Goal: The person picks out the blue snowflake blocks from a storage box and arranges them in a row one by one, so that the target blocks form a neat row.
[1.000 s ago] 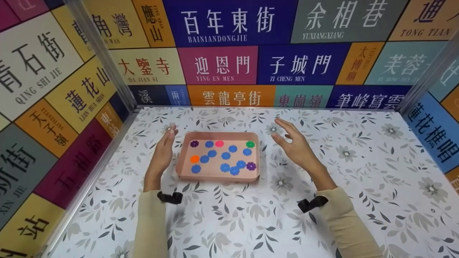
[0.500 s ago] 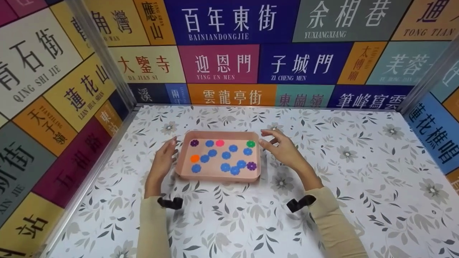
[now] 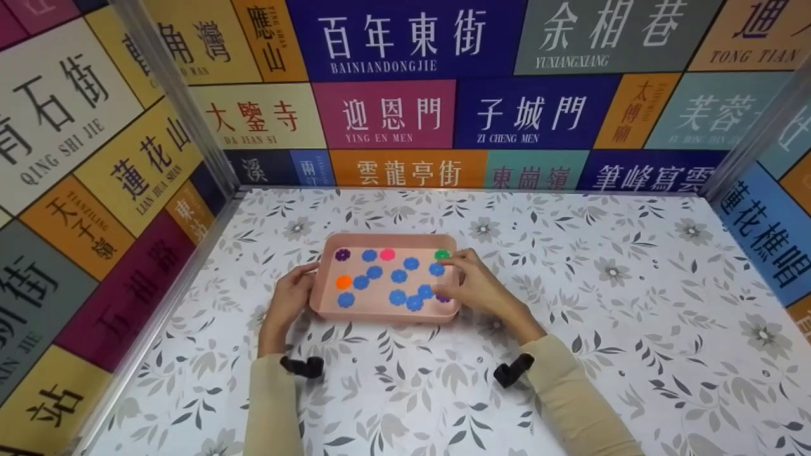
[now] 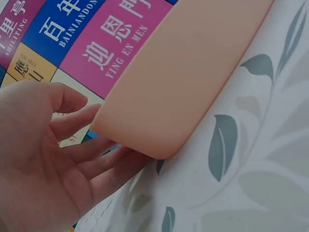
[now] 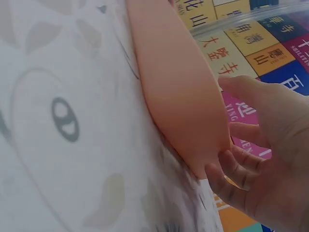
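A shallow pink tray (image 3: 380, 311) lies on the table, holding several small flower-shaped pieces. Most pieces are blue, such as one blue piece (image 3: 398, 276); others are an orange piece (image 3: 343, 282), a pink piece (image 3: 387, 254), a dark purple piece (image 3: 343, 254) and a green piece (image 3: 442, 254). My left hand (image 3: 290, 297) is at the tray's left end, its fingertips right at the wall and partly hidden behind it in the left wrist view. At the right end, my right hand (image 3: 483, 288) has loosely bent fingers by the outer wall; its thumb overlaps the rim.
The table (image 3: 405, 392) has a white covering with grey leaves and flowers. Behind it stands a wall (image 3: 405, 76) of coloured panels with Chinese lettering, and another such wall (image 3: 95, 209) runs along the left. Black wrist straps (image 3: 306, 367) sit over beige sleeves.
Both hands have come inward to the ends of the tray, the right hand travelling farther, leftward from well clear of it. The tray and its pieces have stayed in place.
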The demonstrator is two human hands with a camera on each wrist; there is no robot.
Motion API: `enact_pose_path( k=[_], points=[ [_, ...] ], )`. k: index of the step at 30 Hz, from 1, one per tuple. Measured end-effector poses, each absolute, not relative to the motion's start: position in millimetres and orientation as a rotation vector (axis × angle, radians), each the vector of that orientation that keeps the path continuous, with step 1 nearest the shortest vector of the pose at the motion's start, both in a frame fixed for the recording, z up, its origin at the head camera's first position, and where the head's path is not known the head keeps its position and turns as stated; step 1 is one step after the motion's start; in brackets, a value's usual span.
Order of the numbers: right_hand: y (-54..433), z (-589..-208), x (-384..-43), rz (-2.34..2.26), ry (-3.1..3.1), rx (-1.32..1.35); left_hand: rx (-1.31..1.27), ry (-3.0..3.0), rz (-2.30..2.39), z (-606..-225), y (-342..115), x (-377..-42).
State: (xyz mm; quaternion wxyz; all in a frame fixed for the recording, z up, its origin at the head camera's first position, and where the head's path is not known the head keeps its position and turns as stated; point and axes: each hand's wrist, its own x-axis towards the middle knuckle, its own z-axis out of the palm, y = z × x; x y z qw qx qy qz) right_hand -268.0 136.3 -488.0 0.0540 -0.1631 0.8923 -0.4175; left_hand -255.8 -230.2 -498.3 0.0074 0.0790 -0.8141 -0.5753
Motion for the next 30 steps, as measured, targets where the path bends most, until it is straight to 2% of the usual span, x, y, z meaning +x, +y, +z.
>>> enact_pose_path(
  k=[9, 21, 30],
  points=[
    [131.9, -493.1, -265.1, -1.068, 2.756, -0.625, 0.285, -2.652, -1.811, -500.3, -236.4, -256.6],
    [125.2, -485.8, -265.2, -0.749, 2.859, -0.524, 0.307, -2.724, -1.781, -501.0, -240.8, -255.7],
    [121.3, -483.5, -266.0, -0.684, 2.903, -0.46, 0.309, -2.678, -1.844, -504.4, -241.9, -254.8]
  ],
)
